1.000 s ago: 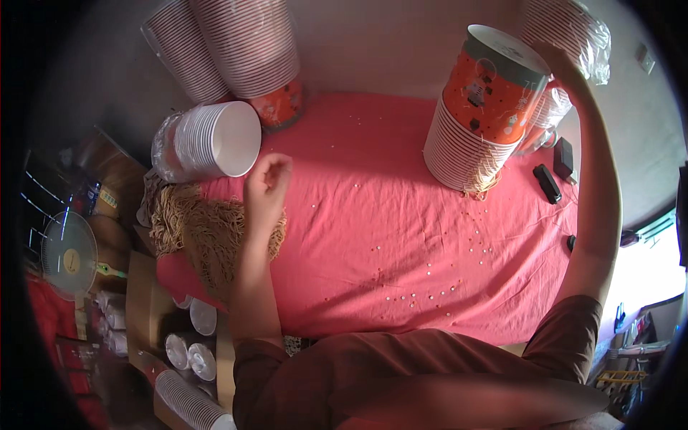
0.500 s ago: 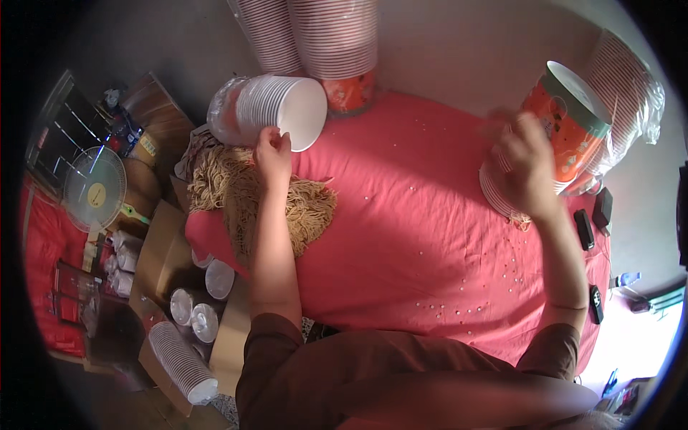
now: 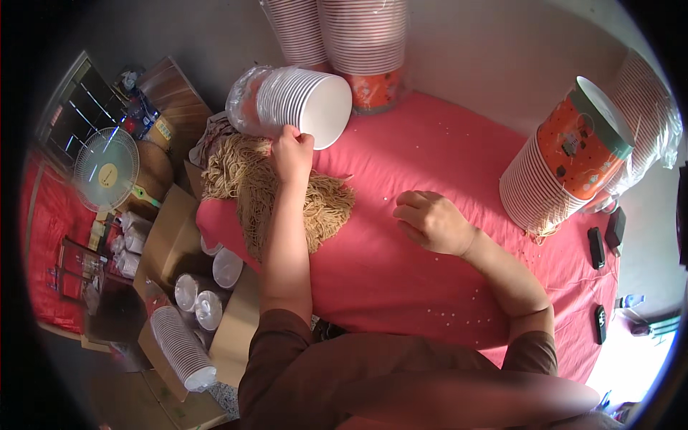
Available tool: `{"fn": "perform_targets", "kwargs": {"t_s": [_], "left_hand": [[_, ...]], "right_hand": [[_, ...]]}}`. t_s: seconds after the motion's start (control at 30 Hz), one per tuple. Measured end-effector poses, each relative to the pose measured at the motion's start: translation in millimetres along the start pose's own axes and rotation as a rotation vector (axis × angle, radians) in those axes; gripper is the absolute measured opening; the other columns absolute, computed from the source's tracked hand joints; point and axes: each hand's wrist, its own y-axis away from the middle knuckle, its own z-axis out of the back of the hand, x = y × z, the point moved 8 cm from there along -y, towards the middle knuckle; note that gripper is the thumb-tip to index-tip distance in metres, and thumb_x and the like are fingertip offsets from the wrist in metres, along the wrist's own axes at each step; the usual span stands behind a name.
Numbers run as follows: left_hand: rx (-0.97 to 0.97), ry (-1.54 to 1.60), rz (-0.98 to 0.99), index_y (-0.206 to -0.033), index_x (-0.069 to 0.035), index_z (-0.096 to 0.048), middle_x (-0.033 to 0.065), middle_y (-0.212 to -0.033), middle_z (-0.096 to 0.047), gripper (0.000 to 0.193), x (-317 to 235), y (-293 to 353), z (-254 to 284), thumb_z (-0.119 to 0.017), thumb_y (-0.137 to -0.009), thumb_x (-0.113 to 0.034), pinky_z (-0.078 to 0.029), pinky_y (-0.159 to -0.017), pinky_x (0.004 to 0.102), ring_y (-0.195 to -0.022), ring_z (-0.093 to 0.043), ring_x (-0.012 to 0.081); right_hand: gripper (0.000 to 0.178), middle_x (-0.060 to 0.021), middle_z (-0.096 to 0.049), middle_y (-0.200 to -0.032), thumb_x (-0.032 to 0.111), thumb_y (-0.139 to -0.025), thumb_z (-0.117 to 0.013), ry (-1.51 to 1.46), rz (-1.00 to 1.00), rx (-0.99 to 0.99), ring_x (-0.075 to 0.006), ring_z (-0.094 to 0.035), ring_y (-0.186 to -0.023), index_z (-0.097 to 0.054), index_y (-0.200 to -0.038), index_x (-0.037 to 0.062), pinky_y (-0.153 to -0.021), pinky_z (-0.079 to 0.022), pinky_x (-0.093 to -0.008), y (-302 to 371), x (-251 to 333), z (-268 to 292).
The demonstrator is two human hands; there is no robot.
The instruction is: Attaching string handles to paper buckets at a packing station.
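Observation:
My left hand (image 3: 292,159) is closed at the lower rim of the end bucket in a nested stack of white paper buckets (image 3: 324,113), which lies on its side in clear plastic. Under my left forearm is a heap of tan noodles (image 3: 326,208) on the red cloth. Over the middle of the table, my right hand (image 3: 433,222) has loosely bent fingers, slightly apart, with nothing visible in them. At the right stands a leaning stack of paper buckets (image 3: 541,185), topped by an orange one with a green band (image 3: 584,147). Some strands (image 3: 543,233) poke out at its base.
Tall wrapped bucket stacks (image 3: 362,43) stand at the back, another (image 3: 648,107) at the far right. Dark small objects (image 3: 596,247) lie along the right edge. Left of the table are an open carton (image 3: 233,315) with plastic cups and a fan (image 3: 107,172). White bits dot the cloth (image 3: 387,158).
My right hand has come away from the right-hand bucket stack, moving left to the table's middle. My left hand stays at the bucket rim. The whole view has shifted slightly.

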Motion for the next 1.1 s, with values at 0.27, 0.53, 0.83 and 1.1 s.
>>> {"fn": "perform_targets", "kwargs": {"t_s": [0.27, 0.53, 0.83, 1.1], "left_hand": [[0.093, -0.166, 0.033, -0.079, -0.004, -0.062, 0.0216, -0.074, -0.067, 0.017, -19, 7, 18, -0.062, -0.075, -0.020, -0.053, -0.064, 0.0527, -0.070, -0.067, 0.0416], [0.182, -0.199, 0.004, -0.079, -0.004, -0.063, 0.0205, -0.075, -0.069, 0.016, -49, 16, 31, -0.063, -0.076, -0.019, -0.055, -0.065, 0.0503, -0.069, -0.069, 0.0394], [0.117, -0.255, -0.090, -0.076, -0.002, -0.059, 0.0211, -0.076, -0.069, 0.013, -66, 23, 34, -0.065, -0.076, -0.013, -0.057, -0.062, 0.0487, -0.068, -0.070, 0.0384], [0.179, -0.219, -0.216, -0.129, -0.003, -0.053, 0.0223, -0.079, -0.070, 0.054, -99, 38, 36, -0.064, -0.076, -0.011, -0.059, -0.064, 0.0495, -0.069, -0.071, 0.0396]], "right_hand": [[0.011, -0.0137, -0.059, -0.087, 0.011, -0.083, -0.066, -0.038, -0.004, 0.025, -0.0314, -0.063, -0.077, -0.058, -0.083, 0.0029, -0.069, -0.053, -0.0420, 19, -2, -12], [0.011, -0.0130, -0.060, -0.088, 0.012, -0.081, -0.066, -0.048, 0.000, 0.052, -0.0315, -0.062, -0.083, -0.059, -0.082, 0.0038, -0.073, -0.052, -0.0427, 23, -8, -27], [0.011, -0.0110, -0.060, -0.094, 0.014, -0.081, -0.067, 0.006, -0.006, 0.082, -0.0302, -0.062, -0.087, -0.060, -0.084, 0.0058, -0.078, -0.050, -0.0428, 22, -8, -31], [0.012, -0.0102, -0.060, -0.094, 0.014, -0.081, -0.068, 0.022, -0.008, 0.074, -0.0293, -0.062, -0.087, -0.059, -0.083, 0.0066, -0.077, -0.050, -0.0427, 26, -11, -36]]}}
